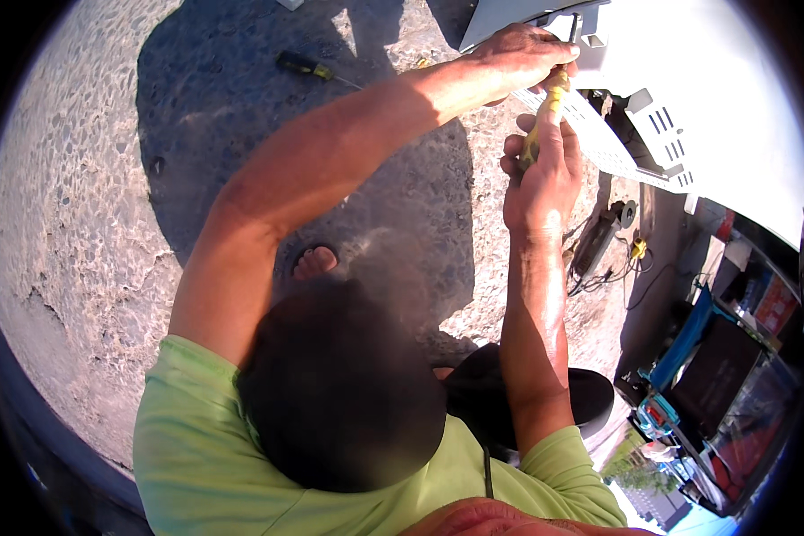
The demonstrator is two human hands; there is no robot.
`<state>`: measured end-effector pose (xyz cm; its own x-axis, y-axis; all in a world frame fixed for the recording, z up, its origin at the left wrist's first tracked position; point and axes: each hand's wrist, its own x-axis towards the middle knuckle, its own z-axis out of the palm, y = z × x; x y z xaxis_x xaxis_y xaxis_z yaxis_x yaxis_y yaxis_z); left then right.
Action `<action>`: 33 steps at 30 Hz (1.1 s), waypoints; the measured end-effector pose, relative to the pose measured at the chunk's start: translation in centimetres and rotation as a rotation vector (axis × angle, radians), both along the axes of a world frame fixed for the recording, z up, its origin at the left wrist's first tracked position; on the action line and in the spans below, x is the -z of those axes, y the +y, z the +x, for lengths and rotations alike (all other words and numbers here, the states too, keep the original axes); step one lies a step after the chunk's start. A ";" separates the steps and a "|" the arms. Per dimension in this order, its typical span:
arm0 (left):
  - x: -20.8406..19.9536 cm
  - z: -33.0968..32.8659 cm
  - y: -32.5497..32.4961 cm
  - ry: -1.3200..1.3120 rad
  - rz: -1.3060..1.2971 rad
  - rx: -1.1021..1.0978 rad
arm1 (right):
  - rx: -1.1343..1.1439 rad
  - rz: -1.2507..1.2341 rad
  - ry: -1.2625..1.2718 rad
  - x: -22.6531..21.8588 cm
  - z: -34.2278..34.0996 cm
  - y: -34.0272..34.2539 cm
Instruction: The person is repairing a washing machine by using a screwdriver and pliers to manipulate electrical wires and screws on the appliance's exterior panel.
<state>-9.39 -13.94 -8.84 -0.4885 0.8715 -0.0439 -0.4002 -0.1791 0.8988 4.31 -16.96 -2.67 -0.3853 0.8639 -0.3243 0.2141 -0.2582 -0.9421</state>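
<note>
ylw-hndl tool in rt grip

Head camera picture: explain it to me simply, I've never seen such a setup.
There is no robot here, just a person's two bare hands. The picture comes from a wide fisheye camera worn on the head, looking down, so edges bend. The right hand grips a yellow-handled tool, apparently a screwdriver; the left hand has its fingers near the shaft, beside a white slotted panel. On the rough ground lie another screwdriver and a corded power tool.
</note>
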 end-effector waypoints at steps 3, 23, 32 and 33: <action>0.1 0.3 0.2 -0.015 0.026 0.039 | -0.128 -0.252 0.299 1.1 1.1 1.4; 0.3 0.0 -0.6 -0.043 0.111 0.053 | -0.277 -1.054 1.002 2.2 1.1 3.1; 0.6 -0.2 -0.2 0.028 0.071 0.029 | -0.058 -0.110 0.055 -0.3 -0.4 0.6; 0.5 -0.2 -0.2 0.013 0.076 0.039 | -0.055 -0.201 0.123 -0.5 -0.4 1.0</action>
<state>-9.54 -14.17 -9.29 -0.4547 0.8902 0.0296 -0.3962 -0.2318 0.8884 3.94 -15.91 -2.19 -0.4772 0.7634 -0.4354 0.1196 -0.4344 -0.8927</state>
